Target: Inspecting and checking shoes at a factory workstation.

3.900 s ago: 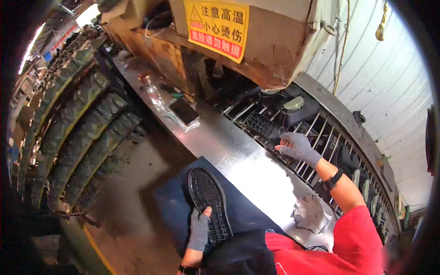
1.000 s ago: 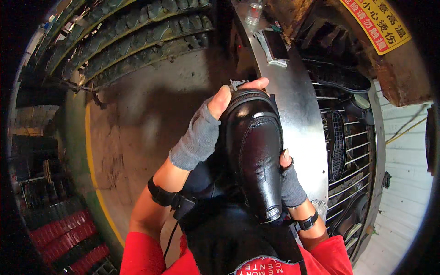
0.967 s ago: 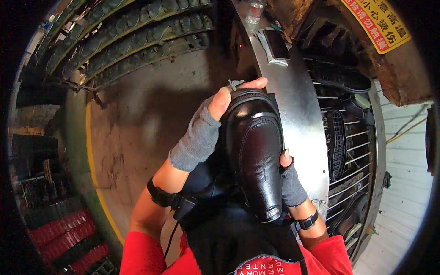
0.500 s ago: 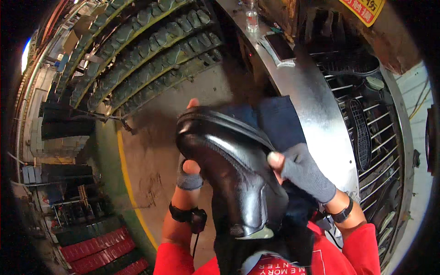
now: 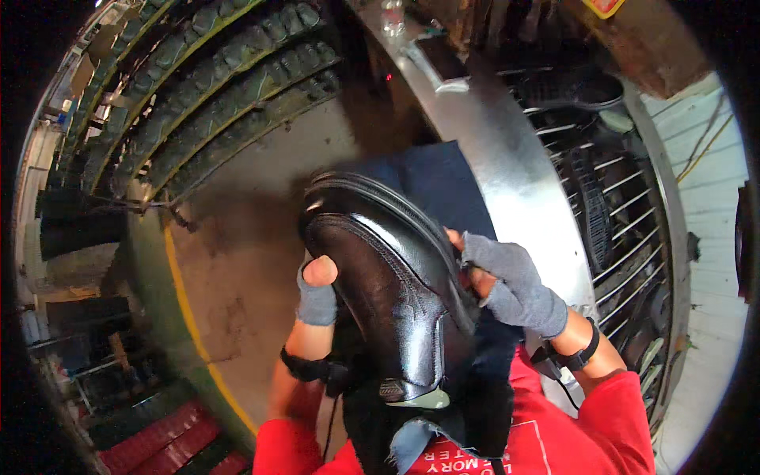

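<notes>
Black shoe (image 5: 372, 277) has turned toe-left, exposing its sole edge (image 5: 431, 224); left hand (image 5: 318, 291) grips it; right hand (image 5: 514, 285) curls there, hold unclear.

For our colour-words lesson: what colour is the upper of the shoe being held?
The shoe upper is glossy black, best seen in the head view.

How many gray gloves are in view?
2: the left glove, on the left hand, left of the black shoe; the right glove, on the right hand, right of it. Others could be hidden.
</notes>
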### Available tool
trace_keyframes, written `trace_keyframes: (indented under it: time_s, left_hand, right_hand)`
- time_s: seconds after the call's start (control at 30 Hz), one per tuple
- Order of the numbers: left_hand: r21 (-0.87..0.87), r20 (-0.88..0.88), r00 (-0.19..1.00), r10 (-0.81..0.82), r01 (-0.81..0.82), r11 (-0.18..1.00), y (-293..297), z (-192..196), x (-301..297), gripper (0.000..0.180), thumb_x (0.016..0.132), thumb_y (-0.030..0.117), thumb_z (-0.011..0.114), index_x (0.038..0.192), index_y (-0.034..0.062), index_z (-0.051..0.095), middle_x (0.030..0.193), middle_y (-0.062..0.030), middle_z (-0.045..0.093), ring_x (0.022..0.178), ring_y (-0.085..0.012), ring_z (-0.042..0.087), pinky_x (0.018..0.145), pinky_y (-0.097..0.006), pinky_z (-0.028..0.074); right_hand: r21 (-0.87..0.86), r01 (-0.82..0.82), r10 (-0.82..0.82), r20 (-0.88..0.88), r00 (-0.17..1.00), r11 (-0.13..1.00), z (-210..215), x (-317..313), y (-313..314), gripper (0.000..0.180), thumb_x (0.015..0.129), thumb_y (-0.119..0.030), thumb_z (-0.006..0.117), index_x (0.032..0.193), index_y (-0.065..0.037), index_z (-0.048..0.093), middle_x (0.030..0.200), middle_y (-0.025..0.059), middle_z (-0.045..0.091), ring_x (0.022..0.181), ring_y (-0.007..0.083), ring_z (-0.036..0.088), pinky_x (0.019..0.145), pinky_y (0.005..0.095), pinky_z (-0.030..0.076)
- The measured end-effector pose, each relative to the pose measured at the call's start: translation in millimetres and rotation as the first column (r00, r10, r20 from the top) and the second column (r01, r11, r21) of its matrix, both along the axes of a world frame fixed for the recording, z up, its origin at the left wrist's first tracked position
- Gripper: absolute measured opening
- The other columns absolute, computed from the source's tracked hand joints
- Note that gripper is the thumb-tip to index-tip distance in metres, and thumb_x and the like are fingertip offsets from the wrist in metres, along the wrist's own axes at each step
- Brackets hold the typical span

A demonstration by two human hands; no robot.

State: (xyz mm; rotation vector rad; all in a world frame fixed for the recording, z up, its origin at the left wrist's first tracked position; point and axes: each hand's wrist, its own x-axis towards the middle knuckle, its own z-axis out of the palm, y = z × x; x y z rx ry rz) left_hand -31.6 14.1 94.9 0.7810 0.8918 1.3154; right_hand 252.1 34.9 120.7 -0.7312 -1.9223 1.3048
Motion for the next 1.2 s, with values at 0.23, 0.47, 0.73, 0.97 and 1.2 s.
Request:
trace_keyframes:
  time_s: [0.23,0.47,0.73,0.97,1.2]
  left_hand:
    - [0.178,-0.162,0.974,-0.16,0.188,0.966,21.9,62.2,39.9,0.099,0.067,0.042,0.089,0.147,-0.0023,0.05,0.137,-0.0124,0.063,0.126,-0.0233,0.061,0.113,-0.039,0.046]
    - [0.117,-0.755,0.621,-0.211,0.444,0.888,29.3,106.8,68.0,0.094,0.072,0.026,0.087,0.151,-0.0004,0.043,0.143,-0.0098,0.059,0.136,-0.0232,0.055,0.117,-0.036,0.041]
    - [0.595,-0.567,0.603,0.561,-0.171,0.785,24.5,97.3,54.7,0.09,0.084,0.032,0.087,0.151,-0.0053,0.04,0.118,-0.0184,0.076,0.105,-0.0331,0.077,0.09,-0.04,0.06]
    - [0.251,-0.768,0.573,0.286,-0.142,0.958,5.0,77.3,59.2,0.105,0.076,0.047,0.091,0.153,0.0028,0.034,0.122,-0.0259,0.071,0.111,-0.0416,0.073,0.094,-0.047,0.058]
    - [0.144,-0.802,0.59,0.091,0.044,0.989,-51.2,16.7,84.9,0.102,0.089,0.02,0.081,0.164,-0.0061,0.017,0.155,-0.0277,0.049,0.139,-0.0393,0.058,0.112,-0.041,0.048]
  right_hand:
    - [0.17,0.413,-0.386,-0.169,0.907,0.895,85.6,-12.1,60.9,0.072,0.087,-0.022,0.08,0.151,-0.004,0.054,0.138,0.0172,0.063,0.123,0.0301,0.065,0.1,0.0391,0.055]
    - [0.279,-0.139,0.133,0.041,0.99,0.95,104.4,-0.5,70.4,0.042,0.079,-0.011,0.075,0.12,-0.002,0.073,0.125,0.0183,0.067,0.117,0.0354,0.065,0.104,0.0441,0.05]
    - [-0.332,-0.082,-0.017,-0.285,0.958,0.94,13.2,17.5,3.5,0.149,0.06,-0.068,0.094,0.17,-0.001,0.019,0.172,0.0205,0.028,0.157,0.0338,0.033,0.127,0.0429,0.026]
    - [-0.748,0.07,-0.165,-0.054,0.985,0.66,12.5,27.6,-19.0,0.123,0.064,-0.06,0.088,0.157,0.005,0.043,0.147,0.0155,0.06,0.135,0.0249,0.058,0.118,0.0385,0.042]
    - [-0.961,0.142,-0.389,0.04,0.92,0.238,-13.8,89.9,-15.2,0.102,0.07,-0.043,0.077,0.149,0.014,0.046,0.145,0.0313,0.059,0.123,0.0429,0.066,0.113,0.0503,0.052]
